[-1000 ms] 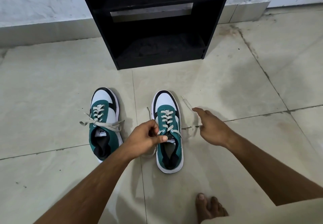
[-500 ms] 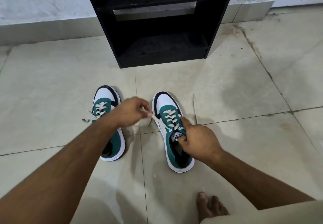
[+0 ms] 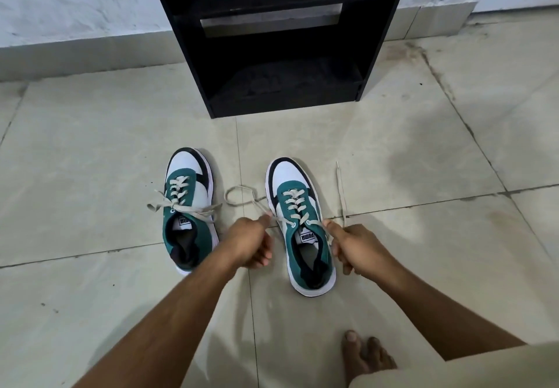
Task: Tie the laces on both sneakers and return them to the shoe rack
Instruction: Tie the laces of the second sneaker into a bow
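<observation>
Two green, white and black sneakers stand on the tiled floor, toes toward the black shoe rack (image 3: 281,39). The left sneaker (image 3: 189,206) has a loose crossed lace lying over its tongue. The right sneaker (image 3: 299,224) has both lace ends pulled out sideways. My left hand (image 3: 252,242) pinches the left lace end (image 3: 239,195), which curls on the floor between the shoes. My right hand (image 3: 352,247) grips the right lace end (image 3: 341,188), which trails up across the tile.
The shoe rack stands against the white wall (image 3: 75,3), its lower shelves dark with nothing seen on them. My bare foot (image 3: 363,354) rests on the floor at the bottom right. Tile floor (image 3: 90,145) stretches around the sneakers.
Both hands drew back toward me and apart, each now holding one lace end of the right sneaker. The left lace end now lies in a curl between the shoes.
</observation>
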